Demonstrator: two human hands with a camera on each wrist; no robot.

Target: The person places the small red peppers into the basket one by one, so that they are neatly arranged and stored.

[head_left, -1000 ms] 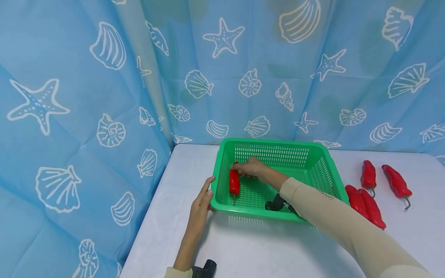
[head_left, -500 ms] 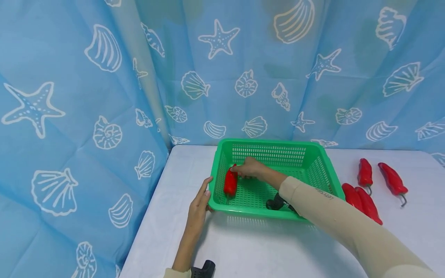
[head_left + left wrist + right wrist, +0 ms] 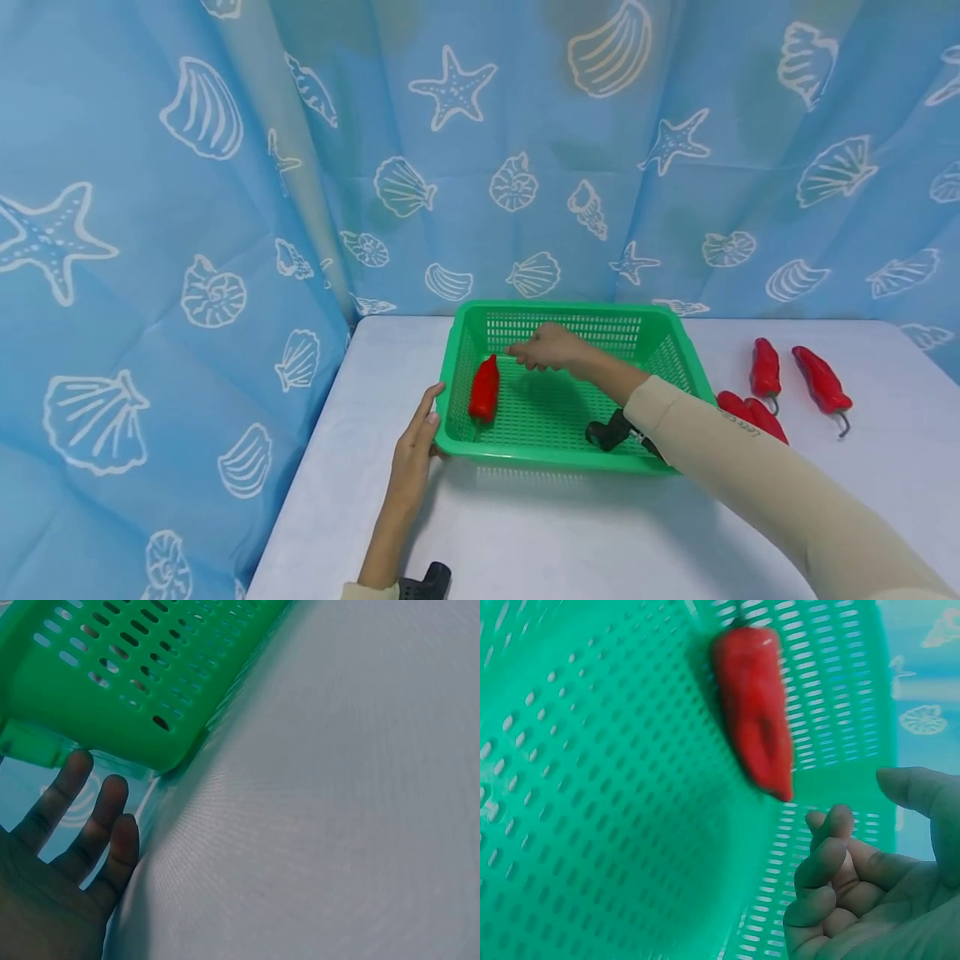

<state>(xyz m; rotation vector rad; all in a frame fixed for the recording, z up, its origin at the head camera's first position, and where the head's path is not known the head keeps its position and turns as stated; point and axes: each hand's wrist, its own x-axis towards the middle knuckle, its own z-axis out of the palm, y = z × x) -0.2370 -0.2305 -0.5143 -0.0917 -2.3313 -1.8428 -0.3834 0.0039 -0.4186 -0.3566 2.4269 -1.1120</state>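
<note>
We judge the pepper light, slick, best held mid-body; our right hand curls loosely round nothing, our left hand lies straight-fingered.

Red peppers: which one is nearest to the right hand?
The long red pepper inside the green perforated plastic basket, at its left end; the other red peppers lie outside, on the white table.

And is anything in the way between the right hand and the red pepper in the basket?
No, nothing that I can see. The right wrist view shows a gap between the right hand and the tip of the red pepper, and no wall of the green basket comes between them.
</note>
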